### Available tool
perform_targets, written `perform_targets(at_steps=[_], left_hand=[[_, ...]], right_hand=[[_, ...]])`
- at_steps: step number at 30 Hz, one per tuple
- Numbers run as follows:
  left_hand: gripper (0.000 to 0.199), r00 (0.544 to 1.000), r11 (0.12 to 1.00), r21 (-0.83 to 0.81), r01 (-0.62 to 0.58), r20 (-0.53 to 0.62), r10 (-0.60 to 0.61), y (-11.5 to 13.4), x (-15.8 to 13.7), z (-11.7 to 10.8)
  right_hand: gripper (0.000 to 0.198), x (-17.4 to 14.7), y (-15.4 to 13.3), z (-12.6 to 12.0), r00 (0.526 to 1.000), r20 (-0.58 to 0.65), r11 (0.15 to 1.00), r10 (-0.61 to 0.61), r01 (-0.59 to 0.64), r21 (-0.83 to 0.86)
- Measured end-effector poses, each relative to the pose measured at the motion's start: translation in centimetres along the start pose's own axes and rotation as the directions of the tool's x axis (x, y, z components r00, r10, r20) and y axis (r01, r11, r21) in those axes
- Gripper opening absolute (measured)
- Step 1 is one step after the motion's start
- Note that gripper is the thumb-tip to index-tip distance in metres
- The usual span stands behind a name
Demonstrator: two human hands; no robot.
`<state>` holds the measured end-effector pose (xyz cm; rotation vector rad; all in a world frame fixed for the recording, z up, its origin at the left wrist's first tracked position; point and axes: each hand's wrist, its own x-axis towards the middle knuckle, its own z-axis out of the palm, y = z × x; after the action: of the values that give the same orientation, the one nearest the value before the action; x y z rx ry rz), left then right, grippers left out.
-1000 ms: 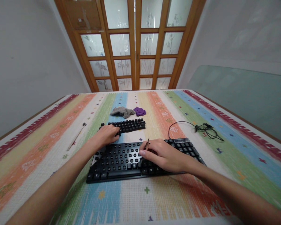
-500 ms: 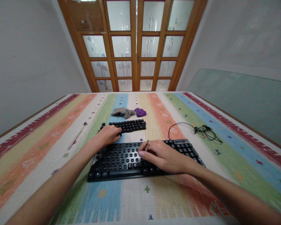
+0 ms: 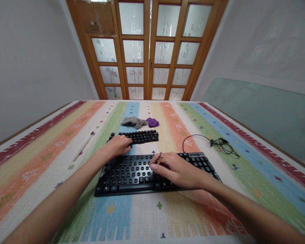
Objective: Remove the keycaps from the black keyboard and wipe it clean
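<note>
A black keyboard [image 3: 127, 174] lies on the striped table, with many keycaps removed on its left and middle part. My right hand [image 3: 179, 169] rests on the keyboard's middle and grips a thin tool [image 3: 159, 157] whose tip sticks up between the fingers. My left hand [image 3: 118, 146] reaches past the keyboard's top left corner and touches a row of loose black keycaps [image 3: 139, 136] laid out behind it; what the fingers hold cannot be made out.
A grey cloth [image 3: 133, 121] and a purple cloth [image 3: 152, 122] lie behind the keycaps. The keyboard's black cable [image 3: 220, 142] is coiled at the right. A thin brush-like stick [image 3: 83, 146] lies at the left. Wooden glass-paned doors [image 3: 147, 51] stand beyond the table.
Both hands stay in nearly the same places. The view has tilted slightly, so everything sits a little lower in the picture.
</note>
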<state>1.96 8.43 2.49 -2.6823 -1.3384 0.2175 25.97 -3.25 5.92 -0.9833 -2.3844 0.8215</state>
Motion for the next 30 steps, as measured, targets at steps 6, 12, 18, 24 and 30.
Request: perform_targets(at_steps=[6,12,18,24,30], left_hand=[[0.021,0.999,1.000,-0.022,-0.020,-0.026,0.019,0.1,-0.1,-0.2],[0.019,0.998,0.999,-0.048,-0.025,-0.062,0.022,-0.3,-0.2,0.2],[0.023,0.996,0.994,-0.100,-0.047,-0.078,0.039,-0.1,-1.8,0.6],[0.029,0.990,0.983,-0.159,-0.094,-0.118,0.076,1.4,-4.2,1.0],[0.030,0.987,0.969,-0.214,-0.126,-0.122,0.102,2.4,-5.4,2.3]], right_hand=[[0.029,0.1,0.0,0.0,1.000,-0.001,1.000,0.005,-0.005,-0.004],[0.029,0.1,0.2,0.3,1.000,-0.025,1.000,0.009,-0.009,-0.002],[0.025,-0.1,0.8,1.2,0.999,-0.025,1.000,0.029,-0.029,-0.002],[0.026,0.0,1.3,2.0,0.997,-0.024,0.993,0.079,-0.077,0.093],[0.032,0.5,1.8,3.7,0.985,-0.021,0.949,0.171,-0.159,0.273]])
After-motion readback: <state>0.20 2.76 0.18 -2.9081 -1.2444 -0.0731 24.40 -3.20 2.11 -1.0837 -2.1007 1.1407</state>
